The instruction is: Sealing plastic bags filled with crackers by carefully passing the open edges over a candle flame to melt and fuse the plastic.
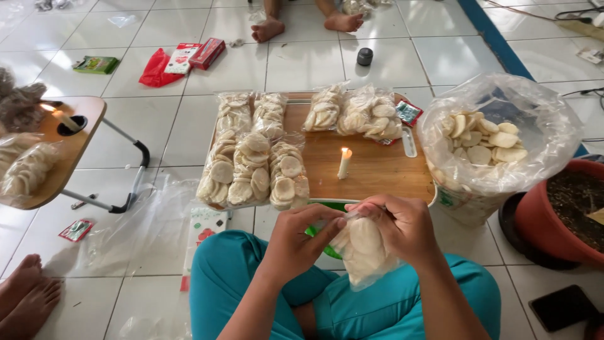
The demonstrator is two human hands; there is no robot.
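I sit cross-legged on the tiled floor (189,126) with both hands over my lap, and between them I hold a small clear bag of pale round crackers (363,250). My left hand (296,242) pinches the bag's top from one side, and my right hand (402,226) is clenched round its neck from the other, fingers curled over the plastic. Just beyond my hands lies a low wooden surface (377,170). A lit candle (344,162) stands near its front edge, directly between me and the finished work. Filled cracker bags (251,170) crowd its left edge in rows, and more filled bags (358,113) lie along the far edge, beside a small red sachet (409,113). Off the surface's right edge a big open plastic sack of loose crackers (497,141) stands on the floor, next to a red-brown tub (553,214). To my left is a second small folding table (69,148) with its own candle, and another person's bare feet (25,296) rest close by.
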